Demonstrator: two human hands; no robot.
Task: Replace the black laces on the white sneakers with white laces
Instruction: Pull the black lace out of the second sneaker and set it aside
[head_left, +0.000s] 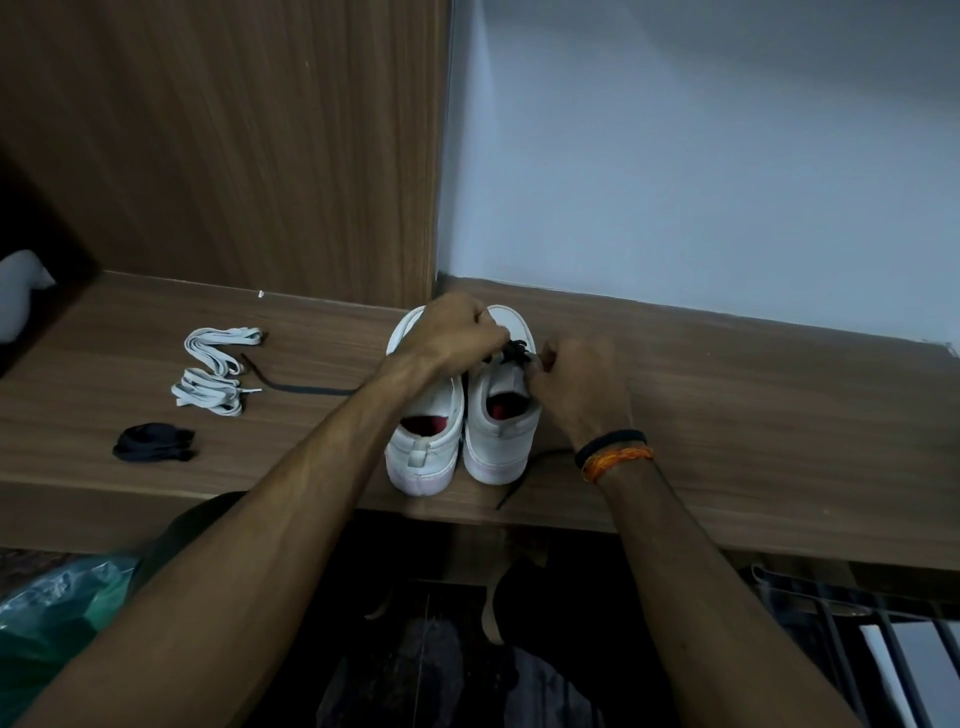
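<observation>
- Both hands work at the right sneaker (501, 415) on the table (727, 415); left hand (457, 332) curled over its toe, right hand (576, 384) pinching the black lace (514, 351)
- Lace looks limp and light; best gripped near an eyelet
- White laces (215, 366) lie bundled well left of the left sneaker (426, 436)

The left hand (452, 332) covers the toe and eyelets of the left sneaker (428, 431). The right hand (576, 384) hides how its fingers meet the black lace (514, 351). A pale object (18, 293) and a green bag (57, 608) run off the left edge.
</observation>
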